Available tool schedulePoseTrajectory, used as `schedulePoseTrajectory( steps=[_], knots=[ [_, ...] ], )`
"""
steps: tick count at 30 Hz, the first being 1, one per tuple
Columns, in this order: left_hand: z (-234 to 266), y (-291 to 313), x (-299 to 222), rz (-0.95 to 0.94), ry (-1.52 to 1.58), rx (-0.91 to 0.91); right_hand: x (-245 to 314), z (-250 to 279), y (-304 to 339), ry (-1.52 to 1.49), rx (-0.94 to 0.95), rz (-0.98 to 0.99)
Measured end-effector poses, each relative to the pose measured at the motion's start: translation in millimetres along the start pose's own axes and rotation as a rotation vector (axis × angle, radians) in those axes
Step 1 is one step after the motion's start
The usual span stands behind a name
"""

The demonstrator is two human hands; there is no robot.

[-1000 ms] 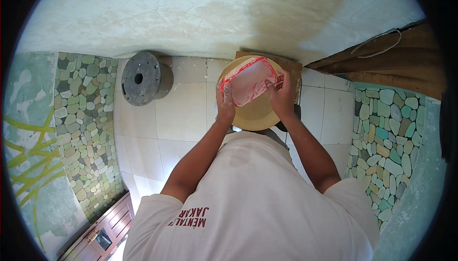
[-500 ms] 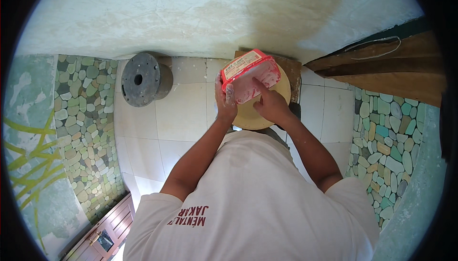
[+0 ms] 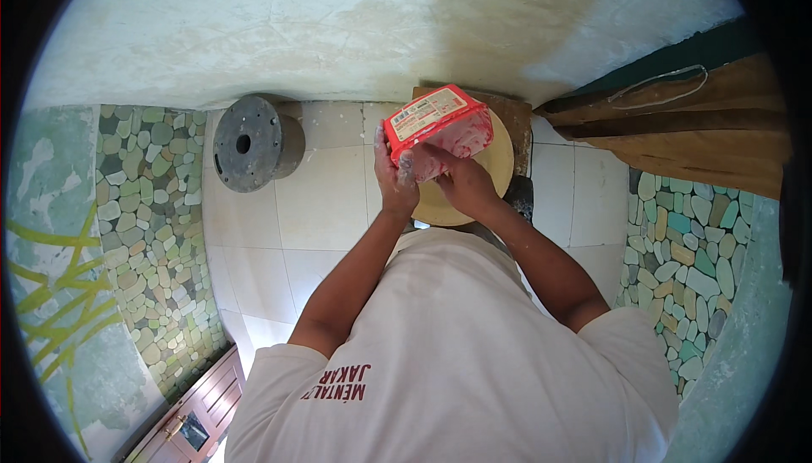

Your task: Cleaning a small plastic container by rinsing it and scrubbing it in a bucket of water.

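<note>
A red plastic tub (image 3: pixel 429 115) with a printed label is tipped over the yellow basin (image 3: pixel 505 163), its mouth toward me. White paste or residue coats the tub's inner walls. My left hand (image 3: pixel 395 174), whitened at the fingers, is closed around the tub's left end. My right hand (image 3: pixel 467 182) reaches into the mouth from the right, its index finger stretched along the inside and the thumb apart from it. The fingertips are partly hidden by the tub, and I see nothing held in this hand.
The basin rests over a brown wooden board (image 3: pixel 521 125) against the wall (image 3: pixel 355 32). A grey drum-like cylinder (image 3: pixel 254 142) stands on the tiled floor (image 3: pixel 326 205) to the left. Brown cloth or sheeting (image 3: pixel 677 125) hangs at the right. Pebbled strips (image 3: pixel 152 235) border the tiles.
My right hand has moved left and deeper into the tub, its finger sweeping toward the left end. The tub has shifted slightly left and turned a little, still in my left hand.
</note>
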State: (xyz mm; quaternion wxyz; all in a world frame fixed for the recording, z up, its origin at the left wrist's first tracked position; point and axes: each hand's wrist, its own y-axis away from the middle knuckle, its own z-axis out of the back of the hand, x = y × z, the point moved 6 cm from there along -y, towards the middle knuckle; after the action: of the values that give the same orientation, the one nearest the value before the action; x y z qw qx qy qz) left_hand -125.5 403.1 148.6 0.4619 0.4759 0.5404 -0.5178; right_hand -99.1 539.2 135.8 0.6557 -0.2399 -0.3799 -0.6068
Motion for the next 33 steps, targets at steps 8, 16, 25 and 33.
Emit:
schedulePoseTrajectory(
  steps=[8, 16, 25, 33],
  knots=[
    [0.6, 1.1, 2.2, -0.029, -0.006, -0.045, -8.7, 0.4, -7.0, -0.226, 0.022, 0.073],
    [0.3, -3.9, -1.2, -0.027, -0.112, -0.063, -14.7, 7.8, -2.0, -0.540, -0.085, 0.040],
    [-3.2, 4.9, -3.6, 0.009, -0.078, -0.045, -18.7, 11.8, 2.1, -0.054, -0.161, 0.018],
    [5.3, 7.8, 0.2, -0.049, -0.192, -0.107, -24.3, 3.6, -5.5, -0.301, -0.052, 0.050]
  ],
)
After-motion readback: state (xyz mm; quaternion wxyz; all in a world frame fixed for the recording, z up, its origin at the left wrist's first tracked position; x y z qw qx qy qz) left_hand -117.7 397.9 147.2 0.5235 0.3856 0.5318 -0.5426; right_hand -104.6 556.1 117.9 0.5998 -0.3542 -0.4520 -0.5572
